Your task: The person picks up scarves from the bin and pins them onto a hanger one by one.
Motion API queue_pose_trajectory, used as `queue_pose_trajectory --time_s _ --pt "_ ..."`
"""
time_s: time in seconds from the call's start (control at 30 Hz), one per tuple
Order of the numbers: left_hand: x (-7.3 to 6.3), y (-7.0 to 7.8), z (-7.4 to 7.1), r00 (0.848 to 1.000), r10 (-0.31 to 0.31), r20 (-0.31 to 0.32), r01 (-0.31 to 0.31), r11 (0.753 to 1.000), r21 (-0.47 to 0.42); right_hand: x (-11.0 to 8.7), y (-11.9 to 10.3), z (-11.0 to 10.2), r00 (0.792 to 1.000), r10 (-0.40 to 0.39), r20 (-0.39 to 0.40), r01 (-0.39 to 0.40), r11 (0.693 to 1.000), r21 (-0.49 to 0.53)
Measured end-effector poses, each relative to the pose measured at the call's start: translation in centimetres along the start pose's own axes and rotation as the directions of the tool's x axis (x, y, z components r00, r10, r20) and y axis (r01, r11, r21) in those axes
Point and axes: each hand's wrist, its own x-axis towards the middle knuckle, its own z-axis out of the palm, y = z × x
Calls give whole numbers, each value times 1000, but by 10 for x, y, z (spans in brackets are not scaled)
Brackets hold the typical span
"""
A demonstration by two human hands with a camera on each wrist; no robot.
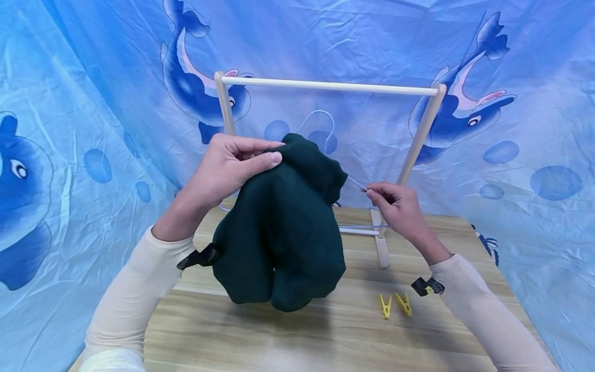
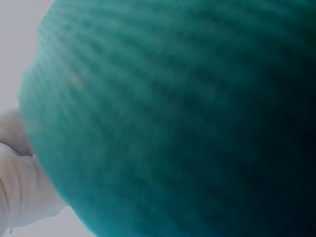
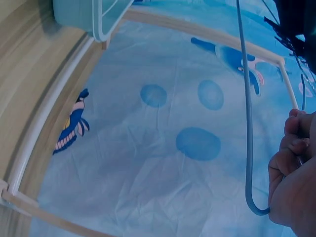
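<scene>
A dark green garment [image 1: 297, 222] hangs in loose folds from my left hand [image 1: 228, 168], which pinches its upper edge between thumb and fingers. Up close in the left wrist view, ribbed green fabric [image 2: 163, 108] covers most of the picture, with part of the left hand [image 2: 29, 182] at its edge. A light blue hanger [image 1: 333, 124] shows its hook above the garment; much of its frame is hidden behind the fabric. My right hand [image 1: 395, 206] pinches the hanger toward its right end. In the right wrist view, the hanger's bent corner [image 3: 254, 207] meets the right hand [image 3: 296, 173].
Behind the garment stands a wooden rack with a white top bar [image 1: 325, 85]. Two yellow clothespins [image 1: 386, 306] lie on the wooden table [image 1: 209, 330] at right. A pale teal basket [image 3: 74, 17] appears in the right wrist view. Blue patterned curtains [image 1: 297, 41] surround the table.
</scene>
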Motion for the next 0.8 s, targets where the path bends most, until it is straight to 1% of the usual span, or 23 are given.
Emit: queue_pose_trajectory --time_s 0.13,0.27,0.47,0.63,0.8 --pt "-5 1 -2 1000 1 1 -1 1000 9 -1 -5 9 1000 -30 6 30 999 28" --pt "-10 0 -2 1000 -16 -3 16 999 29 0 -10 17 998 -61 2 61 996 67" --pt "-13 -9 0 999 -49 -8 50 998 47 0 -18 26 995 -100 -23 102 989 106" --pt "-17 -17 3 998 -58 -8 58 996 68 1 -22 29 991 -136 -18 137 981 137" --pt "-22 -22 8 997 -78 -9 79 991 104 1 -24 31 988 -153 -7 152 976 156"
